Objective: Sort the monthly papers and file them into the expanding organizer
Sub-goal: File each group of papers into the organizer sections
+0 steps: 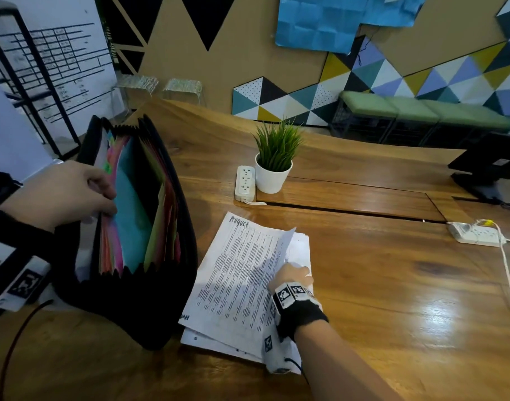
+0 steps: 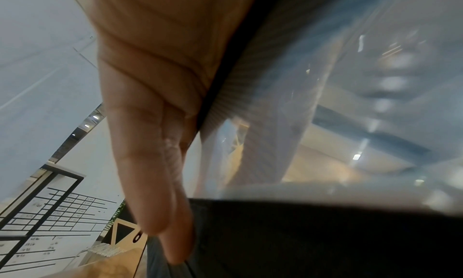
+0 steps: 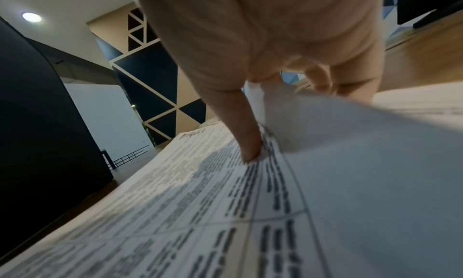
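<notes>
A black expanding organizer [image 1: 149, 299] stands open on the left of the wooden table [image 1: 392, 299], showing several coloured dividers [image 1: 132, 215]. My left hand [image 1: 109, 198] grips its near wall and front dividers at the top edge, fingers curled inside. In the left wrist view the fingers [image 2: 155, 183] lie along a translucent pocket wall [image 2: 350, 104]. To its right lies a stack of printed papers [image 1: 301, 247]. The top sheet [image 1: 242, 270] is headed "August". My right hand [image 1: 295, 272] pinches that sheet's lifted right edge, thumb [image 3: 248, 143] on the print [image 3: 175, 203].
A potted plant [image 1: 274, 166] and a white power strip [image 1: 245, 180] stand behind the papers. Another power strip [image 1: 476, 234] with a white cable lies at the right, near a dark monitor [image 1: 491, 163]. A black cable [image 1: 13, 348] runs over the table's near left.
</notes>
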Tool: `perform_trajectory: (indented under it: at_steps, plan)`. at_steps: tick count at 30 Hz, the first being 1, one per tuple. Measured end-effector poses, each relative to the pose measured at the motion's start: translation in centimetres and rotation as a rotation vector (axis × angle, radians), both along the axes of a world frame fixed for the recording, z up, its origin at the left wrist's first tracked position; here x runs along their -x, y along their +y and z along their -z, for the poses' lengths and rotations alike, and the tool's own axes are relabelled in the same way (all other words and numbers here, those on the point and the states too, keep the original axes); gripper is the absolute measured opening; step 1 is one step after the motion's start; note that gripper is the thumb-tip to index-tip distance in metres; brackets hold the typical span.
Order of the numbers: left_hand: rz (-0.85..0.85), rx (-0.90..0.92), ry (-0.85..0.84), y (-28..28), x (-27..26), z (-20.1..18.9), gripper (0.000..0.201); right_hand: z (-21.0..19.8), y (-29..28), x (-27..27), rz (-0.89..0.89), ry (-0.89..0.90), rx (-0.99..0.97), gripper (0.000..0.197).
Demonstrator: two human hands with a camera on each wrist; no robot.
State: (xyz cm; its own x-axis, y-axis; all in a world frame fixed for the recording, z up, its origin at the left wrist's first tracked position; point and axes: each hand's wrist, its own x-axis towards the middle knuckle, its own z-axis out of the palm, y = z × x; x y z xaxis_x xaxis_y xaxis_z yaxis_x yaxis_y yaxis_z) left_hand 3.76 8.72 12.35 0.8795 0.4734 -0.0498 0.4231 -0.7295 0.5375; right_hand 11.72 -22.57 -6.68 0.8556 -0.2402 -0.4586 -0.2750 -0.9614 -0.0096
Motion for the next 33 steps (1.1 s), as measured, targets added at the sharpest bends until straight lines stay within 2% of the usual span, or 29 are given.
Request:
perform_trajectory:
  at_steps: [6, 9, 16, 20, 23, 25, 28, 31, 33]
  plan:
    - [0.007, 0.007, -0.012, 0.7, 0.0, 0.3, 0.026, -0.1, 0.4, 0.2, 0.034, 0.050, 0.000, 0.043]
    - [-0.003, 0.024, -0.010, 0.6, 0.1, 0.2, 0.025, -0.6, 0.2, 0.3, -0.013, 0.051, 0.031, 0.036]
    - [-0.018, 0.059, -0.006, 0.3, 0.2, -0.1, 0.022, -0.8, -0.5, 0.4, 0.099, 0.046, -0.184, 0.043]
    - [-0.040, 0.073, 0.028, 0.6, 0.6, -0.1, 0.025, -0.4, -0.8, 0.9, 0.054, 0.015, -0.225, 0.032]
    - [-0.048, 0.050, 0.032, 2.1, 0.5, 0.9, 0.032, -0.7, -0.4, 1.2, 0.007, -0.048, -0.227, 0.036]
    - [-0.042, 0.015, 0.032, 3.1, 0.3, 1.6, 0.025, -1.1, -0.6, 1.4, 0.034, -0.076, -0.250, 0.036]
    - [-0.021, -0.075, 0.033, 1.1, 1.2, 0.1, 0.023, -0.9, -2.0, 1.5, 0.091, -0.107, -0.367, 0.033]
    - [0.015, -0.158, 0.059, -0.1, 1.5, -0.6, 0.022, -0.7, -4.1, 1.6, 0.155, -0.126, -0.545, 0.013]
    - [0.050, -0.178, 0.068, -0.8, 1.4, -1.3, 0.018, -1.0, -5.6, 1.7, 0.208, -0.116, -0.640, 0.007]
